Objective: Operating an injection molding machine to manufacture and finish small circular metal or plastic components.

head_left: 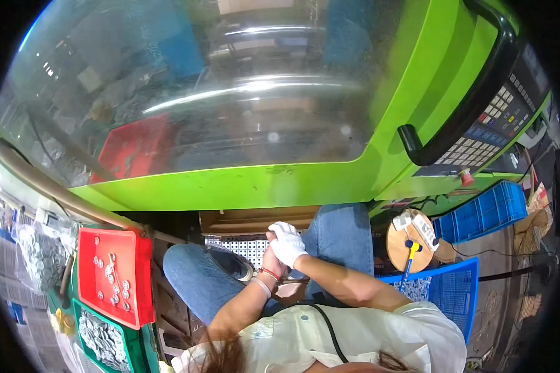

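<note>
My left hand (270, 262) is bare, with a red band and a pale band at its wrist. It is held together with my right hand (287, 244), which wears a white glove, above my lap between my knees. The gloved fingers bend over the left hand and close on it. Most of the left hand's fingers are hidden beneath the glove. No tool or part shows in either hand. Just beyond the hands stands a green machine (230, 189) with a closed, see-through door. Below them lies a white panel with dark holes (249, 247).
To the left are a red tray (126, 244) with several small metal parts, a green basket (132, 351) full of parts and a filled plastic bag (40, 255). At right, a hammer (412, 247) lies on a round wooden stool (397, 250), near a blue basket (457, 289) and blue crate (485, 214).
</note>
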`<state>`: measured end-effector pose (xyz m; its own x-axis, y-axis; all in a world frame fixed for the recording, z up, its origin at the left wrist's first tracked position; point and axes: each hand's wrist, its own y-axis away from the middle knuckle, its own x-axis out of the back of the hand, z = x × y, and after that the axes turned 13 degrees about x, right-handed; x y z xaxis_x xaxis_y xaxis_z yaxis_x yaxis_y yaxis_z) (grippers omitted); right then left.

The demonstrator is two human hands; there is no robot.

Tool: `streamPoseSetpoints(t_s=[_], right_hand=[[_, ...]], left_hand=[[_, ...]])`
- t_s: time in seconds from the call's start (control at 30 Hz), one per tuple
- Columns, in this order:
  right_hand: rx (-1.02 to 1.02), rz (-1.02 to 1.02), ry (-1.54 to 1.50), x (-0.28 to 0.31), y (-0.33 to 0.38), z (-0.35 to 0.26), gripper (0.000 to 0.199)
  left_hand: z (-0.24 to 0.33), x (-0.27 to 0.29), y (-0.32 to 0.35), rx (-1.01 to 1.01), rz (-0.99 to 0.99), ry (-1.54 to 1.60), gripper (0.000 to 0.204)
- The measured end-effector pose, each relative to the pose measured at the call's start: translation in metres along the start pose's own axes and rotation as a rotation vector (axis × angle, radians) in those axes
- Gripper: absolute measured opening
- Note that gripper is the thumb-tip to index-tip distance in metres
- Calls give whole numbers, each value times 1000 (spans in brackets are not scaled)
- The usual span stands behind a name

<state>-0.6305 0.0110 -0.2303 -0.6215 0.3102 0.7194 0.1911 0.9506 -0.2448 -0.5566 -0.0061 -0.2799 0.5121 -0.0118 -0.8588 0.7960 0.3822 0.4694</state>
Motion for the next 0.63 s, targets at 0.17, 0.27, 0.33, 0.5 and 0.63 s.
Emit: streamPoseSetpoints(t_s=[0.17,0.27,0.33,0.5,0.63], right_hand=[[420,136,-22,84,-7,-50,30],[658,85,272,216,7,-81,28],[813,862,316,273,-3,-106,48],[668,908,-209,352,-43,-148,69],[637,205,-909,374,-69,-149,71]], left_hand=[[8,-7,15,127,297,14,33],[17,-14,21,194,179,79,31],[15,-17,23,196,118,8,32],[14,-29,27,208,111,-104,32],[18,-36,33,166,52,-81,25]])
